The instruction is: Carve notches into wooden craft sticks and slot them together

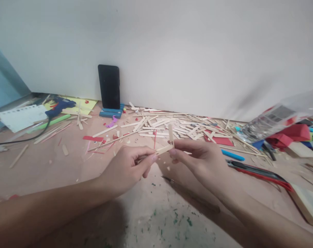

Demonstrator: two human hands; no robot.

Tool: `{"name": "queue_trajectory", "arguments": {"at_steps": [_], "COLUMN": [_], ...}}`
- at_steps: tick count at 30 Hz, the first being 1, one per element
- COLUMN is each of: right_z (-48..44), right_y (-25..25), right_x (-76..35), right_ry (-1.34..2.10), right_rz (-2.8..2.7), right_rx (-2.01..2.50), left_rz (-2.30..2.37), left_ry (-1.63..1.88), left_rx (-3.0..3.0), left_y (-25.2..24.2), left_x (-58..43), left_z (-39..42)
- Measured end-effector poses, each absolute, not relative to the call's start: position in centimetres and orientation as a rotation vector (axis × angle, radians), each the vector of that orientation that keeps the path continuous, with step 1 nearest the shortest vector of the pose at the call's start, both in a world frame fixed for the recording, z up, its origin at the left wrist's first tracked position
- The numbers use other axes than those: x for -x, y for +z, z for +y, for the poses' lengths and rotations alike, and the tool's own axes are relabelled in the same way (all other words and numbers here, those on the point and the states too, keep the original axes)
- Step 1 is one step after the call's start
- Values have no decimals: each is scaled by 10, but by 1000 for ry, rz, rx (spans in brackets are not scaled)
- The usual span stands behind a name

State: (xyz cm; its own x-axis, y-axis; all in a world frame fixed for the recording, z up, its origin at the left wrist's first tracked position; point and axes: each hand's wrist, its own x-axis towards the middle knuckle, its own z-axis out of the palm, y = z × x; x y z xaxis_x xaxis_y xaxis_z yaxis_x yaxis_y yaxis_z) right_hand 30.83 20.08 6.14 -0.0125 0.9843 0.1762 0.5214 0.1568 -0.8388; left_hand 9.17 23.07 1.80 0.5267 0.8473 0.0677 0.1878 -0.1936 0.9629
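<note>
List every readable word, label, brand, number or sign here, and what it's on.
None readable.
Clear plastic bag, far right: dark and red printing, too blurred to read.
Phone: dark face, no text visible.
Held wooden sticks: no lettering visible.

Left forearm and right forearm bare along visible length, slim, smooth, tapering to narrow wrists. Left hand and right hand also bare; slender fingers, short rounded thumbnails; finer skin detail blurred.
</note>
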Motion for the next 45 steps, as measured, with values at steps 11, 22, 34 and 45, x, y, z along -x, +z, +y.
{"name": "queue_trajectory", "arguments": {"at_steps": [11,22,34,45], "right_z": [195,199,196,197], "right_y": [48,58,62,55], "right_x": [-310,-316,-300,-297], "right_ry": [282,669,1165,1279], "right_rz": [-1925,-1720,-1543,-1520], "right_rx": [1396,1389,1325,1208], "left_rz": [941,904,833,737], "left_ry": [881,843,688,657], "left_rx": [-1971,-1841,-1696,-1646], "left_y": [15,20,22,16], "left_x": [-90,-89,-92,-90], "left_z": [229,232,234,237]}}
